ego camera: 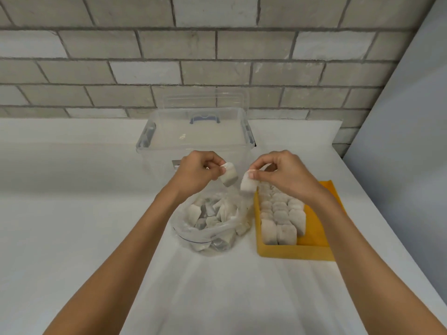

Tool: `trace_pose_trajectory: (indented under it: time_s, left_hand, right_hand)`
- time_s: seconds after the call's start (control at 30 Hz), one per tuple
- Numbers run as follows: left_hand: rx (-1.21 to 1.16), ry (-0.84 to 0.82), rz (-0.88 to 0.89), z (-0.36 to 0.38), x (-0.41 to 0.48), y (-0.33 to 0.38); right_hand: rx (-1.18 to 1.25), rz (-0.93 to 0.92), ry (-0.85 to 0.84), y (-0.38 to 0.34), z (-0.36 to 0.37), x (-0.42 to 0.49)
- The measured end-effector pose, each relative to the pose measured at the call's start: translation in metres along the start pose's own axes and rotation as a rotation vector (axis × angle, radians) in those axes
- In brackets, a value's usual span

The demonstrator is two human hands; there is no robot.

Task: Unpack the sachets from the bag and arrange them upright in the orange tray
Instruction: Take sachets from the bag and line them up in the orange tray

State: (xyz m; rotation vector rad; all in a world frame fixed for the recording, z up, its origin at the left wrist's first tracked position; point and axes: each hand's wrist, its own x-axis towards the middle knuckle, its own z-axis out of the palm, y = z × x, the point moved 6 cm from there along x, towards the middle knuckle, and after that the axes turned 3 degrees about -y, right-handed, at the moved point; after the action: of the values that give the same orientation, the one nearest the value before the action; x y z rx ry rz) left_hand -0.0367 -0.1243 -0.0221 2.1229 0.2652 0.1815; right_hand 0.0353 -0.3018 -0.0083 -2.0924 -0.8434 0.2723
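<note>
Hands pinch one sachet each: left hand point(197, 171) holds its sachet point(229, 174) above the open bag point(208, 234), right hand point(281, 174) another point(248, 184) beside the orange tray point(294, 253). Best seat each upright against the standing rows point(281, 215), filling the tray's bare right side.

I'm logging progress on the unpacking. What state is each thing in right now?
Left hand, pinching one sachet in the air.
Right hand, pinching a second sachet in the air.
Bag, open, many loose sachets inside.
Tray, partly filled, upright sachets in rows.
Box, open.
</note>
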Motion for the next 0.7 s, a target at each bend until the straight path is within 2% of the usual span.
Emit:
trace_pose_trajectory:
  time_s: [0.3,0.53,0.7]
  left_hand:
    - [0.033,-0.102,0.066,0.043,0.006,0.033]
    - [0.068,-0.165,0.086,0.067,0.006,0.041]
    - [0.063,-0.217,0.092,0.079,0.007,0.04]
  right_hand:
    - [-0.128,0.089,0.064,0.041,-0.052,-0.039]
    - [-0.296,0.308,-0.049,0.1,-0.045,-0.064]
    - [-0.25,0.378,-0.099,0.123,-0.029,-0.071]
